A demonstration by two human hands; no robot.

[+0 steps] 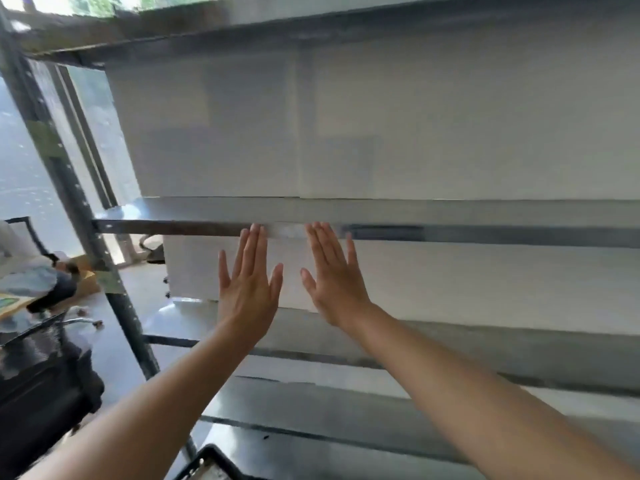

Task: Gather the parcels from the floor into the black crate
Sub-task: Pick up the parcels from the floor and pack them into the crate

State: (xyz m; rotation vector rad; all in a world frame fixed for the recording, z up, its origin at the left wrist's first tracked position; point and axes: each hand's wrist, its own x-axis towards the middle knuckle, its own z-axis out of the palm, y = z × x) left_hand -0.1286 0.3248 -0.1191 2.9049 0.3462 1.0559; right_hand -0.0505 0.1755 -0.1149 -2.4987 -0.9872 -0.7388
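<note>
Black crate [207, 462] corner sits low, well below my fingers. Left hand [247, 282] and right hand [334, 282] both flat, fingers spread, empty, fingertips at the shelf rail [173, 227]. I see no parcels.

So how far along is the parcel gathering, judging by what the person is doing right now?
Nothing looks done yet. Both hands, the left hand and the right hand, are open and empty, spread in front of a metal shelf rack. Only a corner of a black crate shows at the bottom edge, and its contents cannot be made out. No floor parcels are clearly in view, so all the gathering seems left.
</note>
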